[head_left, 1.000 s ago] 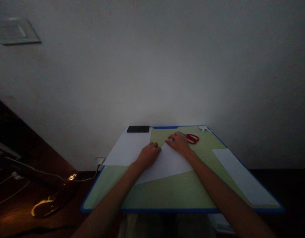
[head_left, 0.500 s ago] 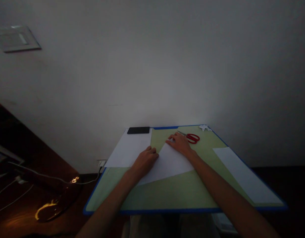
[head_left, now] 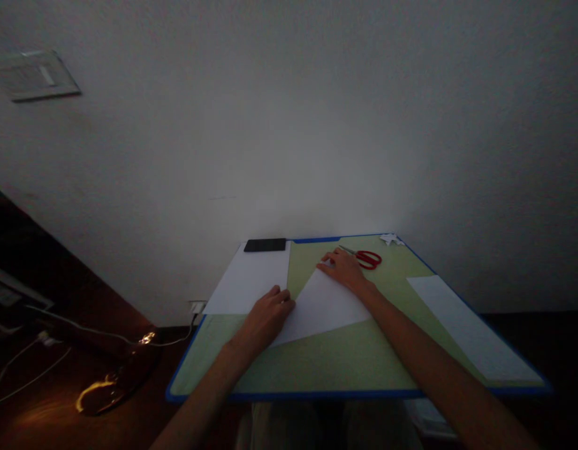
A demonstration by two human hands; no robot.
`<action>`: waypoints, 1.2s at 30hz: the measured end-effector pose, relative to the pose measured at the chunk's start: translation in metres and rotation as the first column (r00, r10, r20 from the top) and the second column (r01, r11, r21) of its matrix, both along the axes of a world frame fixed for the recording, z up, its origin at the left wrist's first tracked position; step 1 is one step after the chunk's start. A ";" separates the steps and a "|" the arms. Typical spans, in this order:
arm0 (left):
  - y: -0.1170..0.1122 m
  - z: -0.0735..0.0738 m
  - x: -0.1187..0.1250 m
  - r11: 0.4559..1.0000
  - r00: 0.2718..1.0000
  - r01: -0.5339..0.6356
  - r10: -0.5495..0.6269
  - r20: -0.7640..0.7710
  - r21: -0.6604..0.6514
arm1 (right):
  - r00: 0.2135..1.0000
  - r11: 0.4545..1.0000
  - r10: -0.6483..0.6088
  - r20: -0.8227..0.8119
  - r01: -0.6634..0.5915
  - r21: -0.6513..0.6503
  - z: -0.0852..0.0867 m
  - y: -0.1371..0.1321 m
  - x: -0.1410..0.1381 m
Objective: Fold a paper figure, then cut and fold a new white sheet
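A white sheet of paper (head_left: 324, 306), folded to a slanted shape with a pointed far corner, lies on the green tabletop. My left hand (head_left: 273, 307) rests on its left edge, fingers curled and pressed together on the paper. At the far corner, my right hand (head_left: 343, 267) has its thumb and fingers bent around the tip, holding it down. Just beyond the right hand lie scissors with red handles (head_left: 370, 259), their blades partly behind the fingers. The underside of both hands is hidden.
Another white sheet (head_left: 249, 281) lies at the left with a black phone-like slab (head_left: 265, 245) on its far end. A long paper strip (head_left: 471, 331) lies along the right edge. Small white paper pieces (head_left: 391, 239) sit at the far right corner. A wall stands behind the blue-rimmed table (head_left: 345, 395).
My left hand has slid slightly down and toward me along the paper's left edge. My right hand keeps its place at the tip. The whole view has shifted a little.
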State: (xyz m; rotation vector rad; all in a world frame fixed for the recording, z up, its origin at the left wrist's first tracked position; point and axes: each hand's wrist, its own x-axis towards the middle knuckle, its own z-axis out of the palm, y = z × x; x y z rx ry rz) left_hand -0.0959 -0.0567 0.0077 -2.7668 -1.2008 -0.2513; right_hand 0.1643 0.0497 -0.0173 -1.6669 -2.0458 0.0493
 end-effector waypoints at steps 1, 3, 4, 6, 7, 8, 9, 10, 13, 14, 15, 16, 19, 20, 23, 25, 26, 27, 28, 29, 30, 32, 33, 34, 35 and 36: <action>-0.003 0.001 -0.001 1.000 1.000 -0.001 0.001 -0.004 -0.005 | 1.000 1.000 0.001 0.002 -0.001 -0.001 -0.001 0.000 0.000; -0.008 0.003 -0.002 1.000 1.000 -0.002 0.001 -0.010 -0.009 | 1.000 1.000 0.000 0.003 0.000 0.003 -0.002 0.001 0.000; -0.010 0.003 -0.003 1.000 1.000 -0.001 0.001 -0.013 -0.008 | 1.000 1.000 -0.002 0.001 0.002 0.007 -0.002 0.002 0.000; -0.013 0.004 -0.004 1.000 1.000 0.009 -0.009 -0.018 -0.002 | 1.000 1.000 -0.001 -0.007 0.001 0.014 -0.002 0.002 0.000; -0.014 0.004 -0.005 1.000 1.000 0.011 -0.011 -0.018 0.003 | 1.000 1.000 0.001 -0.009 -0.001 0.014 -0.002 0.002 0.000; -0.015 0.005 -0.005 1.000 1.000 0.013 -0.013 -0.019 0.006 | 1.000 1.000 0.002 -0.010 -0.002 0.011 -0.002 0.002 0.000; -0.016 0.005 -0.006 1.000 1.000 0.012 -0.012 -0.019 0.010 | 1.000 1.000 0.003 -0.010 -0.003 0.008 -0.002 0.002 0.001; -0.017 0.006 -0.006 1.000 1.000 0.011 -0.011 -0.022 0.013 | 1.000 1.000 0.004 -0.008 -0.004 0.006 -0.002 0.002 0.001; -0.021 0.009 -0.007 1.000 0.999 0.006 -0.005 -0.036 0.011 | 1.000 1.000 0.001 -0.003 -0.001 0.014 -0.002 0.002 0.001; -0.022 0.010 -0.007 1.000 0.999 0.006 -0.005 -0.042 0.009 | 1.000 1.000 0.000 -0.002 0.000 0.016 -0.003 0.002 0.001; -0.023 0.010 -0.008 1.000 0.999 0.006 -0.005 -0.049 0.008 | 1.000 1.000 -0.002 -0.003 0.002 0.016 -0.003 0.002 0.001; -0.024 0.010 -0.009 1.000 0.998 0.007 -0.007 -0.055 0.009 | 1.000 1.000 -0.005 -0.004 0.005 0.015 -0.003 0.002 0.000; -0.027 0.008 -0.013 1.000 0.998 0.019 -0.018 -0.063 0.017 | 1.000 1.000 -0.003 -0.003 0.003 0.012 -0.003 0.002 0.000; -0.028 0.006 -0.015 1.000 0.998 0.023 -0.021 -0.060 0.019 | 1.000 1.000 -0.003 -0.003 0.003 0.014 -0.003 0.002 0.000; -0.033 0.003 -0.021 0.999 0.998 0.030 -0.029 -0.049 0.021 | 1.000 1.000 0.001 -0.006 -0.001 0.016 -0.002 0.001 0.000; -0.037 0.003 -0.024 1.000 0.998 0.027 -0.026 -0.048 0.014 | 1.000 1.000 -0.002 -0.007 0.002 0.014 -0.001 0.000 0.000; -0.040 0.003 -0.026 1.000 0.999 0.020 -0.020 -0.048 0.011 | 1.000 1.000 -0.002 -0.006 0.002 0.015 -0.001 0.000 0.000; -0.042 0.003 -0.028 1.000 0.999 0.015 -0.015 -0.049 0.009 | 1.000 1.000 -0.002 -0.006 0.003 0.017 -0.001 0.000 0.000; -0.045 0.003 -0.029 1.000 0.999 0.011 -0.011 -0.049 0.007 | 1.000 1.000 -0.001 -0.006 0.001 0.019 -0.002 0.000 0.000; -0.047 0.002 -0.031 1.000 0.999 0.011 -0.011 -0.047 0.009 | 1.000 1.000 -0.001 -0.007 0.001 0.020 -0.002 0.000 0.000; -0.049 0.001 -0.034 1.000 0.999 0.016 -0.015 -0.043 0.014 | 1.000 1.000 0.001 -0.008 -0.001 0.022 -0.002 0.001 0.000; -0.052 -0.003 -0.040 0.999 0.999 0.036 -0.035 -0.031 0.032 | 1.000 1.000 0.000 -0.010 0.000 0.023 -0.004 0.002 0.001; -0.054 -0.006 -0.044 0.998 0.999 0.048 -0.047 -0.025 0.043 | 1.000 1.000 -0.001 -0.010 0.002 0.023 -0.004 0.002 0.001; -0.056 -0.008 -0.048 0.996 0.998 0.058 -0.058 -0.017 0.060 | 1.000 1.000 0.000 -0.010 0.000 0.023 -0.005 0.003 0.001; -0.059 -0.010 -0.052 0.995 0.998 0.067 -0.066 -0.009 0.074 | 1.000 1.000 0.002 -0.010 -0.001 0.024 -0.006 0.004 0.001; -0.061 -0.011 -0.055 0.994 0.997 0.073 -0.073 -0.003 0.082 | 1.000 1.000 0.002 -0.011 -0.001 0.025 -0.006 0.004 0.002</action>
